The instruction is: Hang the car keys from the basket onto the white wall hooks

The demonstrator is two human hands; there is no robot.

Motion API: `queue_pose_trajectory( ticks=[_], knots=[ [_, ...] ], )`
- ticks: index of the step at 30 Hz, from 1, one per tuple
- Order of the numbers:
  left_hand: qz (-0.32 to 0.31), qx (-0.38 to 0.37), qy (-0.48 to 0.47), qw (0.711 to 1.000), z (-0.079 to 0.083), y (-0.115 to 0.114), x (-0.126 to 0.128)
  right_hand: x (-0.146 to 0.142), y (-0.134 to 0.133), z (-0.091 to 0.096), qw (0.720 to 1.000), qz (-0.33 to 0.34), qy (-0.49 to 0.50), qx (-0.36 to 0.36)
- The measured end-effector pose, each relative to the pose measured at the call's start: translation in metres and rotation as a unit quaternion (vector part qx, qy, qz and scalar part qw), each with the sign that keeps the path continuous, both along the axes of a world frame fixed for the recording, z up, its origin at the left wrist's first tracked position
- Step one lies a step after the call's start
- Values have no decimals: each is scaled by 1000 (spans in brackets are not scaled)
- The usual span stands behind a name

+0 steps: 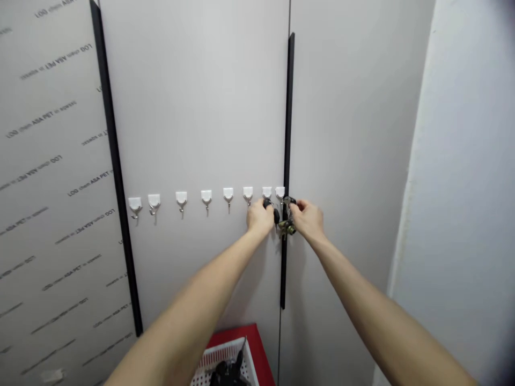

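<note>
Left hand point(259, 217): back toward the viewer, fingers curled shut over a black key head point(267, 203). Right hand point(306, 219): also clenched, its fingers closed at the top of a key bunch point(286, 224). Key bunch and black key head lie between the two hands, close together and level with the end of the hook row. Brass-coloured keys hang lowest in the bunch, and a second black piece point(276, 215) sits just beside them; how the pieces are joined is hidden by the fingers.

Adjacent structures: eight white adhesive hooks point(206, 197) with metal prongs run in a near-horizontal row across a pale grey cabinet door point(197, 107), and the rightmost hook point(280, 192) sits just above the keys. Whether the keys touch that hook cannot be told. A black vertical handle strip point(288, 134) runs directly behind the bunch, beside the seam between two doors. Further left stands a second black strip point(115, 161), then a panel covered in printed protective film point(48, 161). Below, at the lower edge: a white wire basket point(225, 356) holding black objects point(227, 373), resting on a red tray point(245, 333).
</note>
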State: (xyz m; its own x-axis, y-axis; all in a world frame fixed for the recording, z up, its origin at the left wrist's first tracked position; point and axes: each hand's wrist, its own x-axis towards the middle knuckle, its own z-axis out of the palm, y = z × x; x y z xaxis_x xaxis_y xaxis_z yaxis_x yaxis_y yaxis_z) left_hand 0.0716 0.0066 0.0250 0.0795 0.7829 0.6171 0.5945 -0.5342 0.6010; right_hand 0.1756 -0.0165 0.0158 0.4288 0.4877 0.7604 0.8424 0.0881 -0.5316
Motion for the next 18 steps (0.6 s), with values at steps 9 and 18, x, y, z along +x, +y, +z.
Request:
queue_pose_trajectory(
  ticks=[9, 18],
  knots=[
    [-122, 34, 110, 986, 43, -9, -22, -14, -4, 32, 984, 176, 16, 14],
    [-170, -278, 113, 939, -124, -45, -96, -76, -36, -145, 932, 267, 97, -225]
  ],
)
